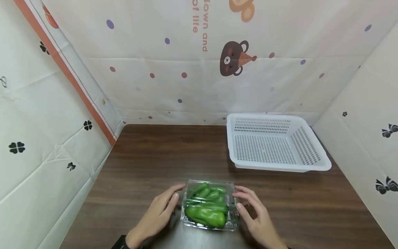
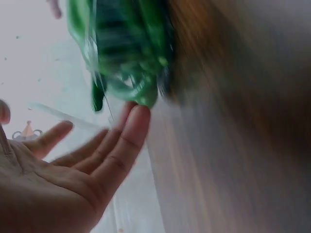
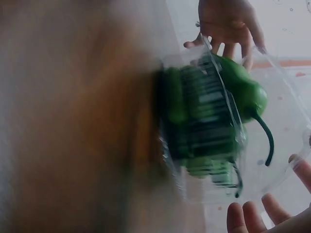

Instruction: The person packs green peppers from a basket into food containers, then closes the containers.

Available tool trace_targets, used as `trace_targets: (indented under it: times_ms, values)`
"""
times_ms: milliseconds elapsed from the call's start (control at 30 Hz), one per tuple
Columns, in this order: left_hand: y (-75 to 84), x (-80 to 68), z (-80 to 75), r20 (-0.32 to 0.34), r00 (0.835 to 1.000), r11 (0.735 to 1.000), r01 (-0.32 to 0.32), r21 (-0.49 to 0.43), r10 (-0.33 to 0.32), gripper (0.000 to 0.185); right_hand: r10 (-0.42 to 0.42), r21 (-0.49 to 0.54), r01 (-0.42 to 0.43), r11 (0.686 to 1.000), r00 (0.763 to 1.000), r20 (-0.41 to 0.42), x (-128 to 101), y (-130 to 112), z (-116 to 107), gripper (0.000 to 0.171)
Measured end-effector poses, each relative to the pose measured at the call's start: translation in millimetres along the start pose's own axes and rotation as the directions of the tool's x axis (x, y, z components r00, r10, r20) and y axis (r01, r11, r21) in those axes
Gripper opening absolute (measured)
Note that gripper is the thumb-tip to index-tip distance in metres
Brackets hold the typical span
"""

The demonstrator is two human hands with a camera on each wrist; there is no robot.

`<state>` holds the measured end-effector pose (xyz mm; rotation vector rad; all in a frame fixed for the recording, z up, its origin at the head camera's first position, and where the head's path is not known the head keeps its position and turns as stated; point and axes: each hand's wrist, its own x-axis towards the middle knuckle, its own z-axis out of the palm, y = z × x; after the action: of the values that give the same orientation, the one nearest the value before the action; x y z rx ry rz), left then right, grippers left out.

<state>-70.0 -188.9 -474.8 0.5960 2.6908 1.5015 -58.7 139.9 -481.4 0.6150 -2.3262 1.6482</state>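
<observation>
A clear plastic clamshell box point(image 1: 232, 221) sits on the table in front of me, filled with green peppers point(image 1: 209, 218). One large pepper lies along the near side, with several slimmer ones behind it. At the box's left edge is my left hand point(image 1: 159, 211), thumb and fingers extended. My right hand point(image 1: 256, 218) is at the right edge, its fingers loosely bent with the tips right at the plastic. In the right wrist view, a pepper stem point(image 3: 266, 138) sticks out beyond the tray's rim, under the transparent lid point(image 3: 286, 92). The left wrist view shows straight fingers point(image 2: 124, 145) close to the peppers, blurred.
A white perforated plastic basket point(image 1: 233, 152) stands at the back right of the brown wooden table point(image 1: 149, 159). Patterned cloth walls point(image 1: 140, 90) enclose the table at the back and on both sides.
</observation>
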Motion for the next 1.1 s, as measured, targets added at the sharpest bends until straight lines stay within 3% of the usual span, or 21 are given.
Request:
trace_targets:
  times_ms: [200,300,400,500,600,767,933,1100]
  values:
    - [7.9,-10.5,12.6,-0.005,0.991,0.987,0.135,-0.087,-0.136,0.043,0.081,0.013,-0.081,0.997,0.996,-0.044,-15.3,-1.6,12.7,0.036]
    - [7.3,-16.2,20.2,0.011,0.975,0.961,0.22,-0.167,-0.221,0.048,0.184,-0.003,-0.184,0.983,0.982,-0.05,-24.2,-2.0,18.5,0.037]
    - [5.5,-19.3,25.5,0.042,0.964,0.928,0.266,-0.26,-0.264,0.053,0.253,-0.021,-0.254,0.967,0.967,-0.042,-30.7,-0.9,22.1,0.039]
    - [4.9,-20.2,29.1,0.077,0.959,0.899,0.283,-0.334,-0.274,0.058,0.254,-0.001,-0.254,0.967,0.967,-0.009,-35.2,2.0,22.7,0.043]
    - [5.1,-21.1,32.6,0.101,0.953,0.866,0.303,-0.398,-0.287,0.061,0.266,0.098,-0.272,0.957,0.961,0.068,-38.1,4.7,21.1,0.047]
    - [3.4,-24.8,39.7,0.103,0.94,0.791,0.331,-0.515,-0.327,0.064,0.348,0.261,-0.387,0.884,0.92,0.183,-40.5,5.7,19.7,0.048]
    - [-1.5,-28.3,45.3,0.099,0.942,0.738,0.314,-0.598,-0.32,0.067,0.419,0.318,-0.454,0.832,0.891,0.175,-43.3,5.3,24.2,0.051]
    - [-6.2,-29.8,48.9,0.092,0.951,0.713,0.283,-0.642,-0.295,0.069,0.434,0.365,-0.457,0.811,0.889,0.148,-45.6,7.2,29.4,0.053]
